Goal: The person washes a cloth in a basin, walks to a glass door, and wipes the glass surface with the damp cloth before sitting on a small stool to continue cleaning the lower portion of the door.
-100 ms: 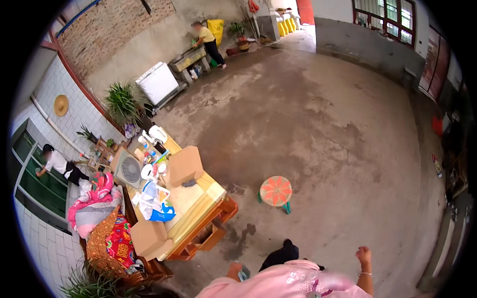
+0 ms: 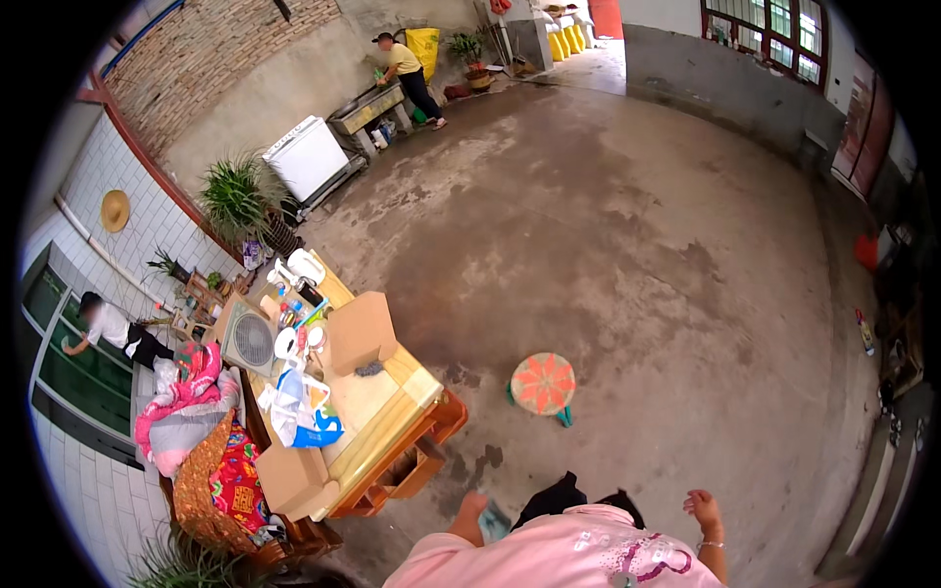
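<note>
1. Head view: the wearer's pink shirt [image 2: 549, 554] fills the lower edge, with dark trousers showing beyond it.
2. The left hand [image 2: 474, 505] is low on the left, a pale blue-green cloth [image 2: 495, 525] right against it; I cannot tell whether that grip is clamped on the cloth.
3. The right hand [image 2: 702, 510] is out to the right, its grip loose, fingers slightly bent and apart, a bracelet [image 2: 712, 544] at the wrist.
4. Ahead, between the hands, a round stool [image 2: 543, 383] with a red-patterned top and green legs stands on the floor.
5. To the left, a wooden table [image 2: 394, 397] carries cardboard boxes, a blue-and-white bag [image 2: 317, 432] and a fan [image 2: 253, 340].
6. Left of the table lie heaped quilts [image 2: 201, 475]; beyond them, a person in a white top [image 2: 113, 323] reaches to a green window.
7. Farthest, past a white freezer [image 2: 306, 158], a person in a yellow top [image 2: 404, 63] bends over a stone sink.
</note>
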`<state>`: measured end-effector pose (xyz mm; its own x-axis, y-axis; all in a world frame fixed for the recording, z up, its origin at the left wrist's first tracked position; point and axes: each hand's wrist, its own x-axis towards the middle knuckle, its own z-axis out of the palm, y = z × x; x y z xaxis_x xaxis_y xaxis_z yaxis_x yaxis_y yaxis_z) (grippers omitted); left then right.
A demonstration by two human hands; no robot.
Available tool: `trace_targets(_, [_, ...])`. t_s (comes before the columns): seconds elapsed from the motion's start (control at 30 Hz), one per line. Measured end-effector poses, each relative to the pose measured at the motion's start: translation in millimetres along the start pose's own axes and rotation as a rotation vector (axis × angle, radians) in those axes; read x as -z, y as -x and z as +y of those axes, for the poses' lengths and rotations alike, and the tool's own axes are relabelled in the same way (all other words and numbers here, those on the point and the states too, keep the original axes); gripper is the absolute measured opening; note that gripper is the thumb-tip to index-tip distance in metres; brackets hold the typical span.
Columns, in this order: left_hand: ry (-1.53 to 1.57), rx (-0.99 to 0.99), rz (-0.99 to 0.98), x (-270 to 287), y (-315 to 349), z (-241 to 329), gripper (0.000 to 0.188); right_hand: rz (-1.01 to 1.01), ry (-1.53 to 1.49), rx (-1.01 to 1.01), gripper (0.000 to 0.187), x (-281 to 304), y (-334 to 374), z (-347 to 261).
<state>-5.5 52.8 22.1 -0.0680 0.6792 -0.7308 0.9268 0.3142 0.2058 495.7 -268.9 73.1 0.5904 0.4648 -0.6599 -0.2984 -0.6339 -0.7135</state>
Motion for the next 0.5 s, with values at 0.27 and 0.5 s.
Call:
trace_targets(0.27, [0.332, -0.382, 0.198, 92, -162, 400, 0.047, -0.195, 0.636, -0.014, 0.027, 32, -151, -54])
trace_targets(0.5, [0.362, -0.307, 0.249, 109, -247, 536, 0.054, 0.0, 0.372, -0.13, 0.026, 40, -409, -273])
